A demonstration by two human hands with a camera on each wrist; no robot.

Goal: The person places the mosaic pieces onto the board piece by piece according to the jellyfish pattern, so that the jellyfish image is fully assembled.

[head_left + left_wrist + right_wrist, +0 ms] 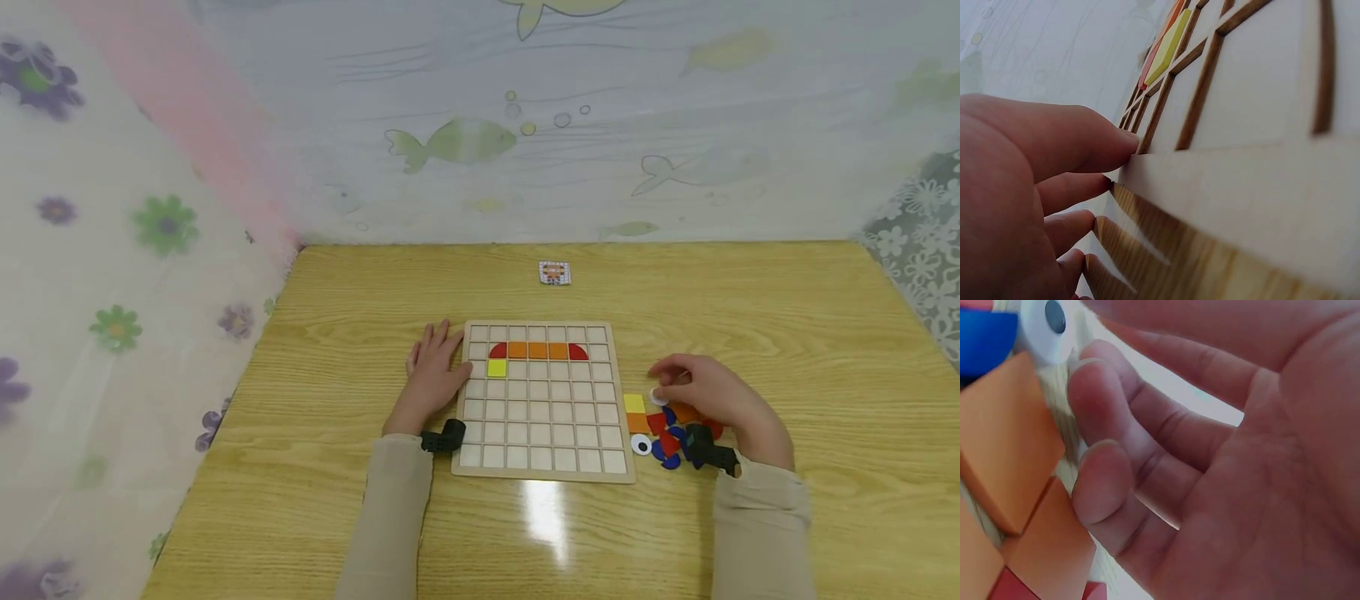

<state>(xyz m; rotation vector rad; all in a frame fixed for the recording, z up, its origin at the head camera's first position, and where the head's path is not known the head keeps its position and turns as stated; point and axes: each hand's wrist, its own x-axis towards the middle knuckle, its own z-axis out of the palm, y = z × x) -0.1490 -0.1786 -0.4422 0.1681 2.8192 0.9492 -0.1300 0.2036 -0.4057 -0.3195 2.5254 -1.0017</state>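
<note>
Board (543, 477) of pale wood, flat on a wood-grain table (300, 517), with a grid of square cells. In the second row from its far edge, a red quarter-round (498, 352), three orange squares (537, 351) side by side, then another red quarter-round (577, 352); just below the first of these, a yellow square (497, 368). At the board's left edge, left hand (433, 375), fingers apart and loosely extended, gripping nothing, thumb touching the rim, other fingertips on or just above the tabletop. To the right of the board, right hand (723, 404), fingers bent, over a loose heap of pieces, thumb and fingertips at a white disc (657, 397); pinched or merely touched, impossible to tell. Beside the board's right edge, a loose yellow square (633, 403) against a loose orange square (637, 423), and nearer the person a second white disc (641, 445) with a black centre. Around the right hand and partly hidden by it, blue pieces (670, 461) and red pieces (669, 444) in a jumble. Beyond the board, towards the table's far edge, a small card (554, 273) with a printed grid picture. At the far side, a pale wall covering (465, 192) patterned with fish.
</note>
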